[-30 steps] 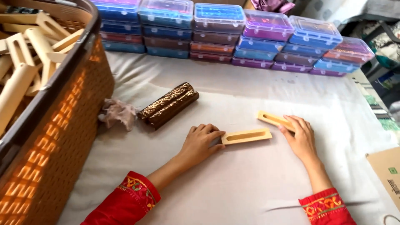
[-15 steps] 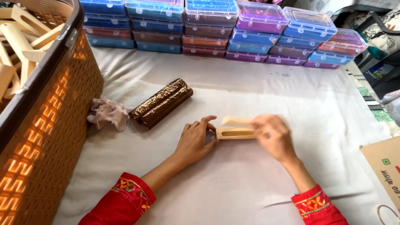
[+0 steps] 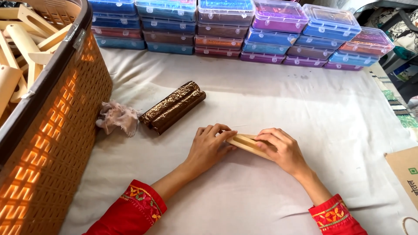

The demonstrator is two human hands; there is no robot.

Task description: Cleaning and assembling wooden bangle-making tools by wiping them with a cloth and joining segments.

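Both hands pinch the pale slotted wooden pieces (image 3: 247,144) stacked on the white cloth-covered table (image 3: 305,109), left hand (image 3: 209,146) fingertips on near end, right hand (image 3: 283,150) closed over far end; light pinch risks pieces sliding out of line, cloth may bunch

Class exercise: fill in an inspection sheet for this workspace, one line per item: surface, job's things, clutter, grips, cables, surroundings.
Surface: white cloth-covered table, wrinkled.
Job's things: pale slotted wooden piece, held at both ends, resting on the cloth.
Clutter: two brown glittery rolls side by side; crumpled pinkish rag to their left.
Grips: left hand and right hand, both closed on the wooden piece.
Cables: nothing seen.
Surroundings: orange woven plastic basket of similar wooden pieces at left; stacked coloured clear-lidded plastic boxes along the back; cardboard box corner at right.
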